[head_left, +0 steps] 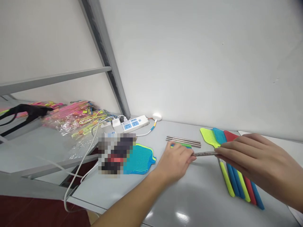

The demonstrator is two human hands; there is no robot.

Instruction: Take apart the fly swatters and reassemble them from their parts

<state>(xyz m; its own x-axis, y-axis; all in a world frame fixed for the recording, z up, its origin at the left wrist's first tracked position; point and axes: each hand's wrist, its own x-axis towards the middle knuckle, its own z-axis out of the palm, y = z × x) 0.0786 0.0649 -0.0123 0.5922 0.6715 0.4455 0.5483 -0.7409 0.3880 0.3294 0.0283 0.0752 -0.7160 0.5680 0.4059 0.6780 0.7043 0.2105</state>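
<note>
My left hand (176,160) is closed around one end of a thin metal rod (204,154). My right hand (255,165) pinches the rod's other end between thumb and fingers, so it spans the gap between both hands above the table. Whatever else the left fist may contain is hidden. Just behind my left hand lie green and blue pieces (187,146), mostly covered by it. Several similar metal rods (183,141) lie side by side farther back. Fly swatters (236,183) with yellow, blue and red handles lie beside and partly under my right hand.
Blue and yellow-green swatter heads (139,159) are stacked at left, beside a pixelated patch. Behind them are a power strip (134,124) with plugs and white cables, and a round white device (157,117). A grey shelf frame (106,56) and bagged colourful items (75,118) stand farther left.
</note>
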